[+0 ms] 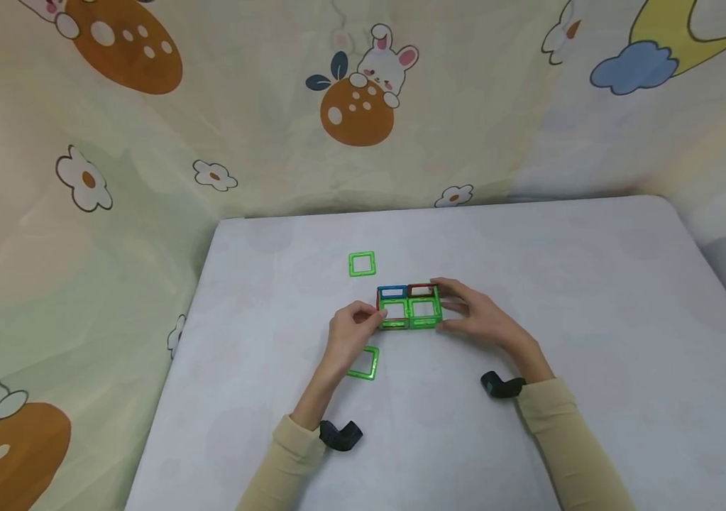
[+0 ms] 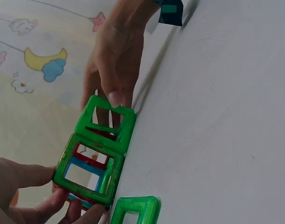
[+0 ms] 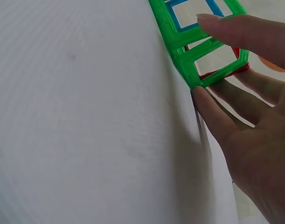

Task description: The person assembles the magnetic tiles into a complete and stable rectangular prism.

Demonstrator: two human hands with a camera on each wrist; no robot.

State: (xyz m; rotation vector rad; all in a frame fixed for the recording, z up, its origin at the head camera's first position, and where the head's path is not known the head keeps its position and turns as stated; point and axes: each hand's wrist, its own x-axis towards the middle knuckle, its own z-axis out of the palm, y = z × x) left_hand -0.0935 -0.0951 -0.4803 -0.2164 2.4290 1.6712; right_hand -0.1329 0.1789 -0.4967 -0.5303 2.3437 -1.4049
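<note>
A small box-like block of magnetic tiles (image 1: 409, 305) stands on the white table, two cells wide. Its top and near side show green square frames; blue and red frames line its far side. At its left end my left hand (image 1: 351, 333) pinches the edge with thumb and fingers, close up in the left wrist view. My right hand (image 1: 480, 316) holds the right end, the thumb at the near corner and other fingers toward the far side. One loose green square tile (image 1: 362, 264) lies beyond the block. Another green tile (image 1: 372, 363) lies nearer, partly hidden by my left hand.
The white table (image 1: 592, 298) reaches back to a printed cloth backdrop (image 1: 260, 92) with rabbits and flowers. A dark wrist camera (image 1: 341, 436) sits at the left wrist and another black camera (image 1: 502, 385) at the right.
</note>
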